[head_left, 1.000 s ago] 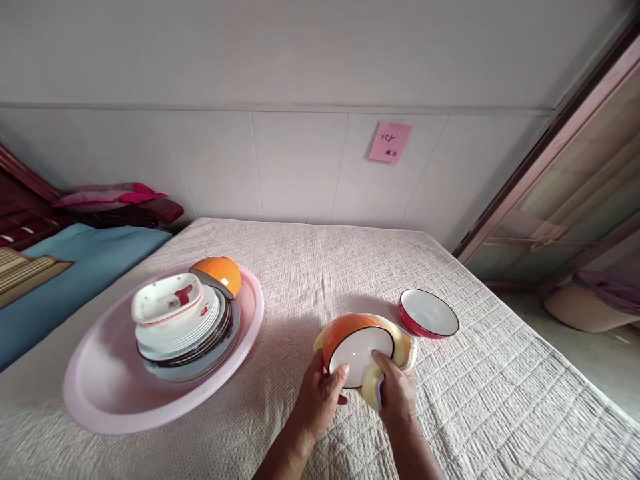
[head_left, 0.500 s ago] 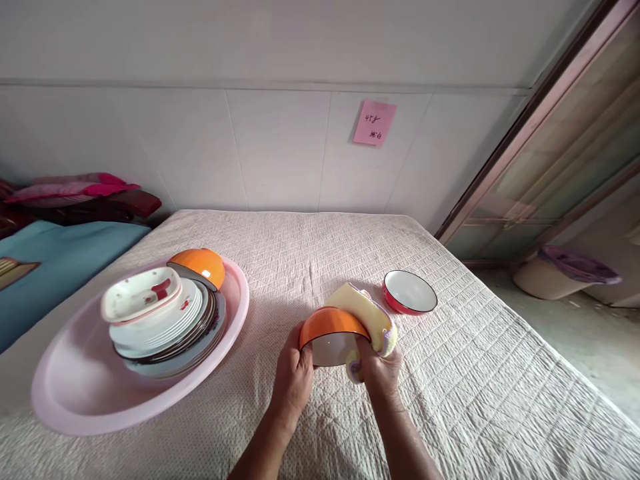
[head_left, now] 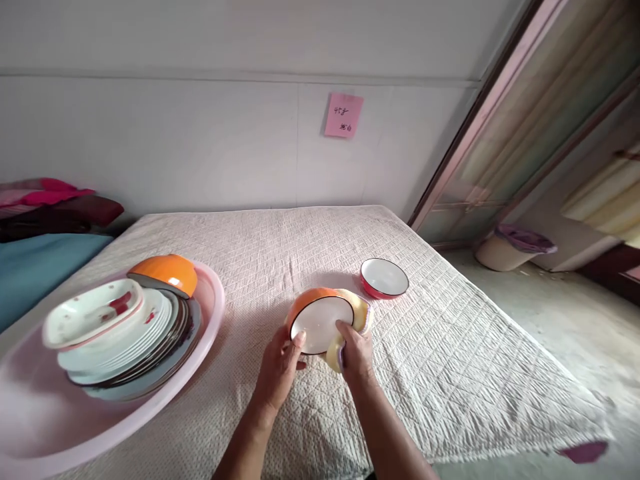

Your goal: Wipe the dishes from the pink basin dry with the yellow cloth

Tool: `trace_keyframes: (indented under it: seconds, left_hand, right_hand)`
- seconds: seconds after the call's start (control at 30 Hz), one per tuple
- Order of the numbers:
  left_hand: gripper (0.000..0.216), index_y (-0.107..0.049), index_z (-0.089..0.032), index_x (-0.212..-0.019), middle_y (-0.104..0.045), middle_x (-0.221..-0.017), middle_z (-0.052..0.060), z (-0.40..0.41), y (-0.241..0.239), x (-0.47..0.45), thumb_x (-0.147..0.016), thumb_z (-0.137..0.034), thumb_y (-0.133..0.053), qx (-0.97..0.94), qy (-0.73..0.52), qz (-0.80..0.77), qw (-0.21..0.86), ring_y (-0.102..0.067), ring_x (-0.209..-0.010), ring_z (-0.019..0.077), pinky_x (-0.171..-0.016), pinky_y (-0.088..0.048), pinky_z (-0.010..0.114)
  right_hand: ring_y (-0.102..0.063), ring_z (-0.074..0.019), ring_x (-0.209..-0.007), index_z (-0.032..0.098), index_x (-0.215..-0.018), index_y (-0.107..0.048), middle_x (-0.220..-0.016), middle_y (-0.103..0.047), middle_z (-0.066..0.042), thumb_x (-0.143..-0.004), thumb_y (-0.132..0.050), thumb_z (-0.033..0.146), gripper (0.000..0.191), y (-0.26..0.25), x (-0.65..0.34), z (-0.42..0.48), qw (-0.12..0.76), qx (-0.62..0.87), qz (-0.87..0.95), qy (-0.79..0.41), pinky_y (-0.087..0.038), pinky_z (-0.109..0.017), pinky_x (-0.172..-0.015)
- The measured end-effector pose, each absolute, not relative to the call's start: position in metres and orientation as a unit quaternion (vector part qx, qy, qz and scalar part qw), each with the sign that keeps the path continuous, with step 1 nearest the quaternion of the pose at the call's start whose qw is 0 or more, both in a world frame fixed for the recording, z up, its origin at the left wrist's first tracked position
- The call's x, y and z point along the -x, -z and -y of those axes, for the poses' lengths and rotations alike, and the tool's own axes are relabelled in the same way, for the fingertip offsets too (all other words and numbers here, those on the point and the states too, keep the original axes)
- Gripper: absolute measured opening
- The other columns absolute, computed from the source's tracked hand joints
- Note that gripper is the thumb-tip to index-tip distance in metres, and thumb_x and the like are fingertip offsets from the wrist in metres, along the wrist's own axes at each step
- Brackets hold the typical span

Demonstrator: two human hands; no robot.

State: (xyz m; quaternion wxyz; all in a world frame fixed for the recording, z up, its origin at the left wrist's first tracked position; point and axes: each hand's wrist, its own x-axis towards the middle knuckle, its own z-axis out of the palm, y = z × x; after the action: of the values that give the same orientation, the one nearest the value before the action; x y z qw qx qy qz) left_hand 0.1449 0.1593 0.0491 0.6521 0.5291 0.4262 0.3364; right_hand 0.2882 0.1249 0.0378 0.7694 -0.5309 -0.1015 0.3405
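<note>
ok so you've got the orange bowl (head_left: 323, 320) held over the near middle of the quilted cover (head_left: 280, 247), white inside tipped toward you. Your left hand (head_left: 277, 367) has its fingers clamped on the left side, thumb inside, and your right hand (head_left: 357, 350) grips the right side with a yellow cloth (head_left: 362, 315) bunched against it. There's a red bowl (head_left: 384, 279) just beyond, to the right, and a pink basin (head_left: 214, 313) of plates (head_left: 117, 353) left

pink tub (head_left: 214, 327) with its plate stack (head_left: 125, 347) blocking my left side, red bowl (head_left: 385, 277) in the way just beyond my right hand (head_left: 357, 352), decent gap between tub and left hand (head_left: 278, 365)
</note>
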Motion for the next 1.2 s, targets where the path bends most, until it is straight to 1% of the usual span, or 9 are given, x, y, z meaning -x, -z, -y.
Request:
trace_keyframes:
  seconds: [0.17, 0.3, 0.4, 0.53, 0.7, 0.87, 0.97, 1.07, 1.2]
  left_hand:
    - [0.047, -0.060, -0.020, -0.125, -0.072, -0.106, 0.011, -0.167, -0.053, -0.137, -0.088, -0.049, -0.059, -0.651, -0.356, -0.436, 0.508, -0.071, -0.084, 0.0219, -0.071, -0.059, 0.033]
    - [0.036, -0.066, -0.019, -0.115, -0.073, -0.102, 0.012, -0.171, -0.040, -0.135, -0.090, -0.042, -0.053, -0.686, -0.344, -0.461, 0.445, -0.069, -0.093, 0.0271, -0.079, -0.056, 0.035]
    - [0.039, -0.067, -0.019, -0.116, -0.073, -0.104, 0.013, -0.174, -0.028, -0.136, -0.089, -0.044, -0.055, -0.637, -0.352, -0.490, 0.480, -0.069, -0.095, 0.0293, -0.074, -0.058, 0.034]
    - [0.049, -0.063, -0.019, -0.124, -0.071, -0.114, 0.011, -0.170, -0.034, -0.146, -0.082, -0.044, -0.066, -0.485, -0.389, -0.505, 0.598, -0.070, -0.098, 0.0302, -0.067, -0.062, 0.035]
    - [0.052, -0.061, -0.020, -0.127, -0.072, -0.111, 0.007, -0.154, -0.060, -0.157, -0.078, -0.031, -0.073, -0.342, -0.440, -0.480, 0.678, -0.071, -0.096, 0.0252, -0.075, -0.064, 0.038]
    - [0.050, -0.063, -0.015, -0.120, -0.074, -0.103, 0.010, -0.151, -0.076, -0.155, -0.076, -0.035, -0.074, -0.377, -0.361, -0.451, 0.724, -0.073, -0.086, 0.0252, -0.069, -0.065, 0.037]
    - [0.050, -0.066, -0.014, -0.110, -0.074, -0.098, 0.011, -0.155, -0.082, -0.150, -0.073, -0.046, -0.075, -0.469, -0.319, -0.461, 0.683, -0.073, -0.084, 0.0268, -0.060, -0.063, 0.033]
    - [0.051, -0.066, -0.017, -0.106, -0.073, -0.097, 0.011, -0.160, -0.083, -0.145, -0.070, -0.053, -0.071, -0.542, -0.352, -0.474, 0.598, -0.072, -0.087, 0.0286, -0.054, -0.060, 0.030]
    - [0.044, -0.067, -0.017, -0.104, -0.073, -0.099, 0.013, -0.164, -0.075, -0.142, -0.074, -0.049, -0.062, -0.567, -0.386, -0.487, 0.540, -0.070, -0.092, 0.0293, -0.063, -0.060, 0.033]
  right_hand:
    - [-0.061, -0.0177, -0.066, 0.017, -0.085, -0.068, -0.074, -0.066, 0.000, -0.068, -0.068, 0.031, 0.022, -0.020, -0.308, -0.122, 0.738, 0.620, 0.174, -0.201, -0.052, -0.030, -0.061]
    - [-0.058, -0.0162, -0.064, 0.018, -0.084, -0.065, -0.073, -0.064, 0.001, -0.069, -0.063, 0.027, 0.018, -0.011, -0.306, -0.120, 0.702, 0.645, 0.240, -0.184, -0.050, -0.029, -0.061]
    - [-0.060, -0.0170, -0.069, 0.019, -0.091, -0.067, -0.079, -0.067, 0.000, -0.069, -0.064, 0.024, 0.023, -0.009, -0.302, -0.122, 0.707, 0.628, 0.259, -0.199, -0.051, -0.030, -0.065]
    - [-0.066, -0.0224, -0.078, 0.018, -0.100, -0.068, -0.088, -0.072, -0.004, -0.069, -0.068, 0.031, 0.033, -0.015, -0.293, -0.130, 0.741, 0.569, 0.218, -0.284, -0.055, -0.034, -0.071]
    - [-0.068, -0.0245, -0.084, 0.017, -0.097, -0.069, -0.091, -0.074, -0.006, -0.063, -0.067, 0.033, 0.037, -0.040, -0.275, -0.135, 0.766, 0.460, 0.218, -0.392, -0.056, -0.036, -0.077]
    - [-0.059, -0.0180, -0.063, 0.019, -0.080, -0.067, -0.070, -0.066, 0.000, -0.055, -0.061, 0.026, 0.028, -0.069, -0.278, -0.128, 0.780, 0.478, 0.153, -0.375, -0.052, -0.030, -0.061]
    - [-0.056, -0.0169, -0.058, 0.021, -0.071, -0.062, -0.064, -0.062, 0.001, -0.054, -0.058, 0.030, 0.020, -0.072, -0.287, -0.125, 0.779, 0.521, 0.140, -0.321, -0.050, -0.029, -0.057]
    - [-0.056, -0.0175, -0.060, 0.021, -0.072, -0.062, -0.064, -0.062, 0.001, -0.058, -0.056, 0.031, 0.018, -0.065, -0.292, -0.124, 0.748, 0.587, 0.173, -0.256, -0.049, -0.030, -0.058]
    - [-0.056, -0.0175, -0.063, 0.021, -0.072, -0.063, -0.067, -0.062, 0.000, -0.061, -0.061, 0.032, 0.016, -0.050, -0.291, -0.125, 0.721, 0.627, 0.203, -0.216, -0.050, -0.031, -0.063]
